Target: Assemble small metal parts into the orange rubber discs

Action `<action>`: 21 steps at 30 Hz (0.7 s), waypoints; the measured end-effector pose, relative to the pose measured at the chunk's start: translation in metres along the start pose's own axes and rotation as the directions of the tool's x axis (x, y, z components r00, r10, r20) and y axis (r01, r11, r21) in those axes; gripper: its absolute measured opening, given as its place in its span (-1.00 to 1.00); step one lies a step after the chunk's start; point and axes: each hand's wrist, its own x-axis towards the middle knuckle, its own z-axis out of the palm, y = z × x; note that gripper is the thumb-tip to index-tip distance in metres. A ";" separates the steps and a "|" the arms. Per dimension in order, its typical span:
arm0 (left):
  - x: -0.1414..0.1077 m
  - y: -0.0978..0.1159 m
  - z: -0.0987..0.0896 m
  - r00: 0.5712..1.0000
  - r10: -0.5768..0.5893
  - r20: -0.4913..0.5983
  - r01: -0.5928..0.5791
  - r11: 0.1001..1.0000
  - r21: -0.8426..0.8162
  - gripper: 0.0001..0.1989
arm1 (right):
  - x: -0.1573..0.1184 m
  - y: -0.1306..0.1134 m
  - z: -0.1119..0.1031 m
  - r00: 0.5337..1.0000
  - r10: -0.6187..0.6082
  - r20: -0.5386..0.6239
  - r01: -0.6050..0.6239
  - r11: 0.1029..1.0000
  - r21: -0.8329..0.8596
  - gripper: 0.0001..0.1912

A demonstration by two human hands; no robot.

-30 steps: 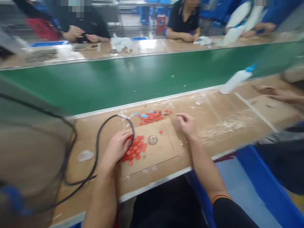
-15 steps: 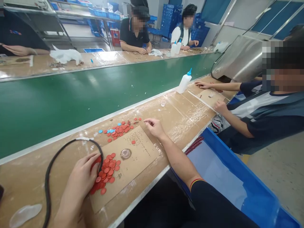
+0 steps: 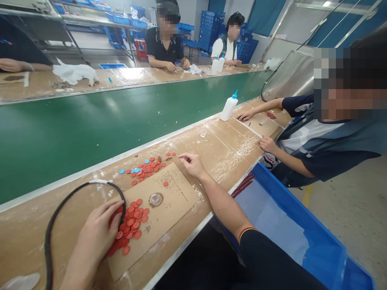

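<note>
We work at a tan, scuffed desk (image 3: 229,149) with a flat brown cardboard sheet (image 3: 161,213) lying on it, its surface printed with rows of small dots. Our left hand (image 3: 95,233) lies cupped against the near corner of the sheet, touching a heap of round red discs (image 3: 130,221) that sits partly on the cardboard; we cannot tell whether it grasps any of them. Our right hand (image 3: 192,165) hangs just past the sheet's far corner, released and loosely curled, holding nothing we can see. Beyond the sheet's far edge lies a scattered group of red discs and round light-blue discs (image 3: 142,169). A small round clear-rimmed ring (image 3: 156,199) sits at the middle of the sheet. A looped black cable (image 3: 65,205) curves around the left hand, just beside the sheet. Well past the sheet along the desk stand a white plastic bottle with a blue nozzle (image 3: 229,106) and a small clear cup (image 3: 203,133). Farther along, a co-worker's hands (image 3: 245,116) reach over a second cardboard sheet (image 3: 260,125).
</note>
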 end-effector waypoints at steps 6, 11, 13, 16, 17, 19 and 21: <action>0.001 0.004 -0.003 0.998 -0.040 0.039 0.041 0.999 -0.018 -0.53 | -0.001 0.002 0.000 1.000 -0.013 -0.006 0.013 1.000 -0.013 -0.71; 0.002 0.008 -0.007 0.994 -0.066 0.082 0.070 0.997 -0.042 -0.52 | 0.000 0.000 0.001 0.998 -0.057 -0.038 0.056 0.998 -0.024 -0.70; 0.002 0.009 -0.009 0.993 -0.064 0.095 0.067 0.997 -0.035 -0.50 | -0.003 -0.003 -0.002 0.993 -0.089 -0.076 0.087 0.996 -0.036 -0.71; 0.003 0.011 -0.010 0.993 -0.075 0.094 0.078 0.996 -0.033 -0.51 | -0.017 -0.004 -0.021 0.960 -0.138 -0.242 0.119 0.989 -0.093 -0.66; 0.004 0.011 -0.010 0.993 -0.077 0.093 0.081 0.996 -0.037 -0.52 | -0.023 -0.003 -0.032 0.932 -0.149 -0.329 0.114 0.986 -0.123 -0.61; 0.004 0.013 -0.011 0.993 -0.079 0.093 0.084 0.995 -0.048 -0.53 | -0.038 0.004 -0.058 0.846 -0.157 -0.509 0.069 0.980 -0.187 -0.48; 0.004 0.014 -0.011 0.992 -0.072 0.099 0.077 0.995 -0.057 -0.53 | -0.052 0.014 -0.087 0.761 -0.150 -0.631 -0.012 0.970 -0.245 -0.39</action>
